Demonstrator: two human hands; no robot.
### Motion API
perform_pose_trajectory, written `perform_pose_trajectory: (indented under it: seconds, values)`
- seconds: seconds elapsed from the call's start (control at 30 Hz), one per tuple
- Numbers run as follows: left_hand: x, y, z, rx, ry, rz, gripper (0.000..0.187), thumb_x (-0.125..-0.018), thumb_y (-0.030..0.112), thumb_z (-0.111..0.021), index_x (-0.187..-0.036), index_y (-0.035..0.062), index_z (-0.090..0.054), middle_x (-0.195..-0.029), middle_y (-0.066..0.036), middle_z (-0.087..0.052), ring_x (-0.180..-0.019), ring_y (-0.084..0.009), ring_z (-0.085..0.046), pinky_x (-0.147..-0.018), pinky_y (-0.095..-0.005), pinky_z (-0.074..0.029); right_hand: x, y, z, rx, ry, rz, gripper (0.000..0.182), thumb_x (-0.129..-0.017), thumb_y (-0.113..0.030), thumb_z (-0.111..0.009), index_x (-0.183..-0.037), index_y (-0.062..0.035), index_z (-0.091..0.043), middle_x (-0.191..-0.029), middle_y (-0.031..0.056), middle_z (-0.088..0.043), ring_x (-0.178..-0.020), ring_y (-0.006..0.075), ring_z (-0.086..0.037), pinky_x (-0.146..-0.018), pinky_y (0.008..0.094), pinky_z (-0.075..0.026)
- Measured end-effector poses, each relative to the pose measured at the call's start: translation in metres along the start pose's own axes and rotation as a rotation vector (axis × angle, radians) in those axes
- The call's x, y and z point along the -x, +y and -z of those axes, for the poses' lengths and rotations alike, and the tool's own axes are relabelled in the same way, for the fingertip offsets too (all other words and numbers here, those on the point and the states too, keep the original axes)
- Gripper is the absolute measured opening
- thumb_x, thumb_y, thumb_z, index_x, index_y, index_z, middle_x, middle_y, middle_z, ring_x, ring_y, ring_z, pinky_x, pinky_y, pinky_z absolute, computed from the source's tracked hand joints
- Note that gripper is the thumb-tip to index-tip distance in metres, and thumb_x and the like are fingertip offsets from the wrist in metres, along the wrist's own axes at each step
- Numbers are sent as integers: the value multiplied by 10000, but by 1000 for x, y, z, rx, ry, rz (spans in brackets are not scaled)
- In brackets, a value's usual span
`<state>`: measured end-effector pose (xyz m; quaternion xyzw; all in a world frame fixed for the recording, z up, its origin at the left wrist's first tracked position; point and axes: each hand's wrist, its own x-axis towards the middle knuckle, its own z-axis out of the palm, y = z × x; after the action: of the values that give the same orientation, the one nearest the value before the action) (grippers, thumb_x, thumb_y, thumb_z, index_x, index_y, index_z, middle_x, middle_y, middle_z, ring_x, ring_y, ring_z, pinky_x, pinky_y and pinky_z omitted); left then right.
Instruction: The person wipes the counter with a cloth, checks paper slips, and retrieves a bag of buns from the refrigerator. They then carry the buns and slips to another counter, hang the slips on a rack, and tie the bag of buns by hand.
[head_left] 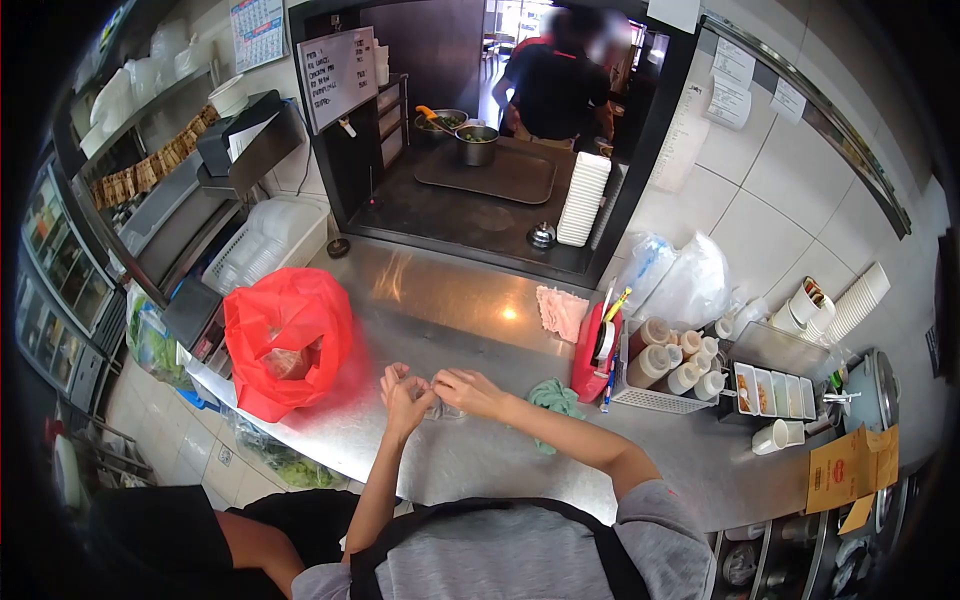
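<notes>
Close together over the steel counter (480, 470), my left hand (404, 398) and my right hand (470, 392) have their fingers curled and pinched. Between and just below them shows a small piece of clear plastic (445, 410); I cannot tell its exact kind. To the left of my left hand stands a red plastic bag (288, 350), its mouth gaping over a packed item (290, 362) inside. A crumpled green cloth (556, 405) lies beyond my right forearm, close to it.
A red tape dispenser (592, 350) and a basket of squeeze bottles (670, 372) stand to the right, before a rack of condiment tubs (770, 390). Clear containers fill a white basket (268, 238) at left. Behind the pass-through, a person (555, 80) stands near pots (476, 148).
</notes>
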<state>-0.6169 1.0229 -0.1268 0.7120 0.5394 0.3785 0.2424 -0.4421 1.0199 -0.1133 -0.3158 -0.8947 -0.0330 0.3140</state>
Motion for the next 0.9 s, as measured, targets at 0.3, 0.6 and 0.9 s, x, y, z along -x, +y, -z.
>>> perform_pose_trajectory:
  seconds: [0.3, 0.6, 0.9]
  values:
    - [4, -6, -1, 43, 24, -53, 164, -680, 161, -679, -826, 90, -660, -1158, -140, -426, -1076, -306, -385, -934, -424, -317, 3, -3, -13, -165, 116, -96, 86, -766, -64, -608, -840, -39, -573, -860, 75, -546, -739, 236, -615, -601, 327, -528]
    - [5, 3, -3, 119, 42, -44, 159, -666, 177, -682, -807, 105, -673, -1179, -139, -428, -1134, -317, -357, -964, -438, -276, 13, -11, -18, -815, 245, -539, 101, -803, -35, -579, -897, -10, -609, -866, 96, -581, -687, 233, -613, -598, 310, -517]
    - [4, 3, 5, -90, 1, -164, 142, -638, 181, -682, -761, 110, -680, -1218, -135, -440, -1186, -321, -331, -995, -452, -220, 12, 6, -12, -11, 16, -2, 139, -745, -110, -623, -855, -56, -558, -801, 61, -514, -649, 222, -603, -555, 343, -498]
